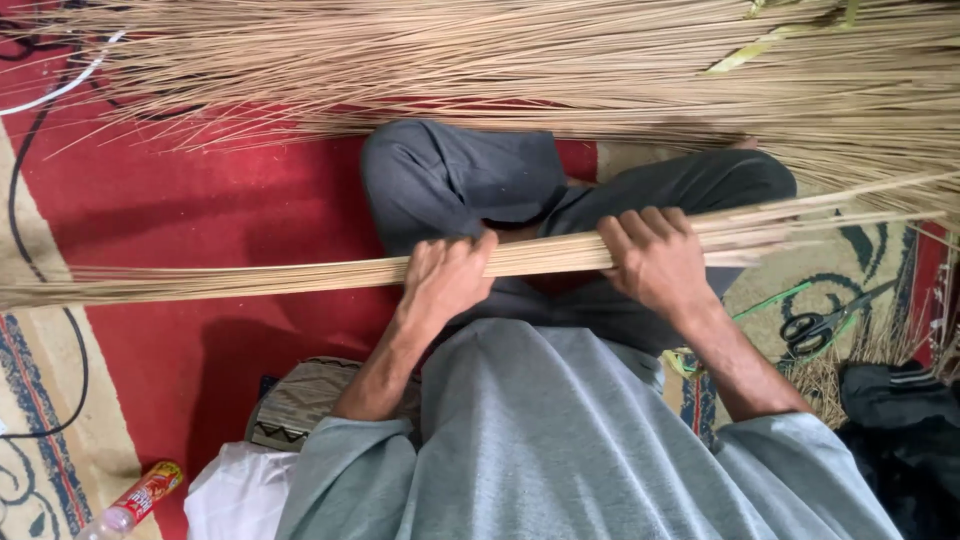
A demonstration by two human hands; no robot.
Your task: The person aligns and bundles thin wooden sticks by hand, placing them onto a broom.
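I sit cross-legged on the red patterned carpet (200, 200) with a long bundle of thin tan palm-leaf sticks (540, 255) lying across my lap. My left hand (445, 278) is curled over the bundle from above, fingers wrapped round its far side and closed on it. My right hand (655, 262) grips the same bundle just along from the left, knuckles up, fingers folded over the sticks. The bundle runs nearly level from the left edge of the carpet, over my dark grey trousers (470, 180), and fans out a little past my right hand towards the right edge.

Beyond my knees a big loose heap of the same tan sticks (560, 70) spreads across the far side of the carpet, with a pale green leaf strip (760, 45) lying on it near the far right corner. A pair of black-handled scissors (825, 322) lies on the carpet by my right knee, near some short stick trimmings (850, 365). A black cloth bag (905, 430) sits at the near right corner. By my left side are a folded patterned cloth (300, 400), a white plastic bag (235, 495) and a clear plastic bottle with a red label (140, 498) at the near left corner. A black cable (20, 230) loops along the left edge.
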